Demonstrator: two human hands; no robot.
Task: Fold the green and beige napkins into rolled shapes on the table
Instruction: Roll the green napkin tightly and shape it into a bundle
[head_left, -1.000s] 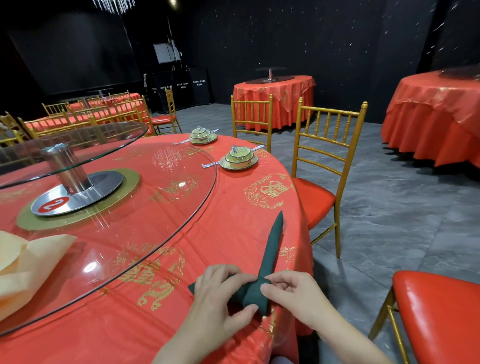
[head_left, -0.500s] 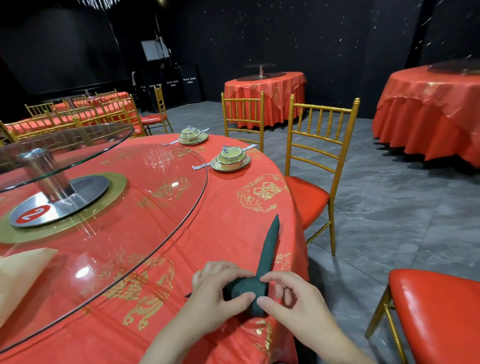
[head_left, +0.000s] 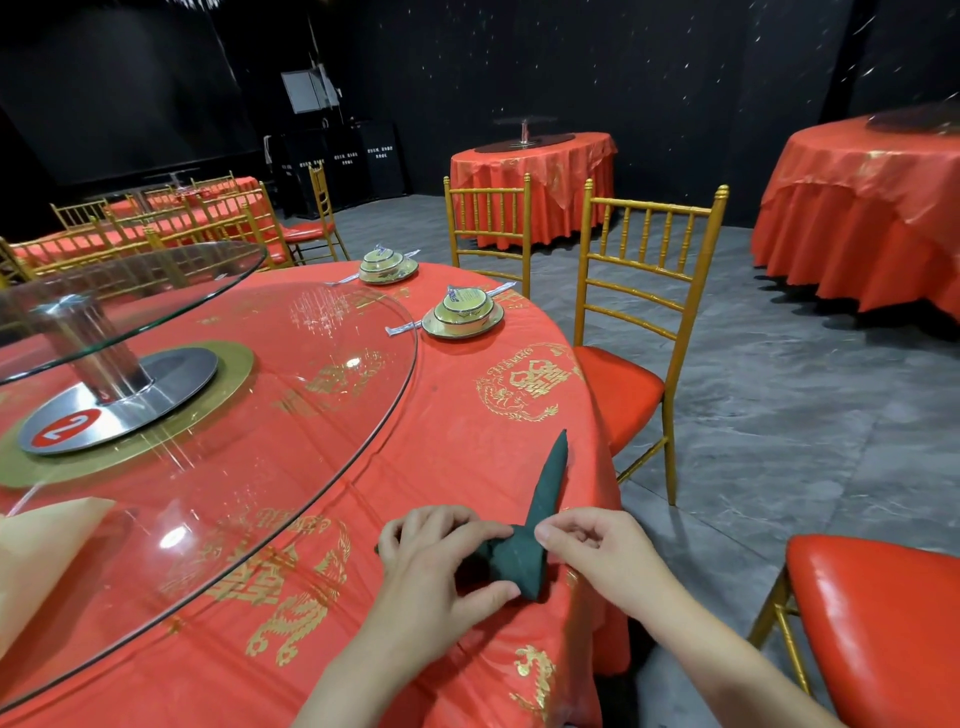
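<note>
2 hands on dark green rolled napkin (head_left: 521, 558), 5 o'clock edge of round red-clothed desk (head_left: 467, 415): left hand (head_left: 441, 566) grips its base, right hand (head_left: 597, 551) pinches its side. At 8 o'clock: beige cloth napkin (head_left: 41, 551).

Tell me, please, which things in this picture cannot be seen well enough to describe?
Head view only.
The green napkin: its near end lies under the left hand, so the rolled turns cannot be counted.
The beige napkin: cut off by the left edge of the picture; its fold is unclear.
The white lettering on the black cases at the back: too small to read.
</note>
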